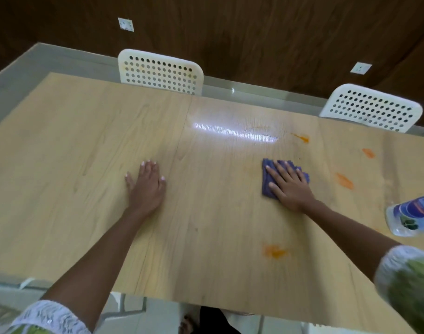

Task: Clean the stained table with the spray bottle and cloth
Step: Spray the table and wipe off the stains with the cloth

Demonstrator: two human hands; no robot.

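Right hand (290,186): fingers straight, pressing folded purple cloth (268,179) flat. Left hand (145,186): splayed, palm down on pale woodgrain table (85,165). Orange stains (274,251); clear spray bottle (411,215) lying sideways.

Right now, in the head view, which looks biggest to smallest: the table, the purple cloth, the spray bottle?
1. table, by far.
2 and 3. spray bottle and purple cloth: unsure; bottle is cropped, cloth partly hidden under the right hand.
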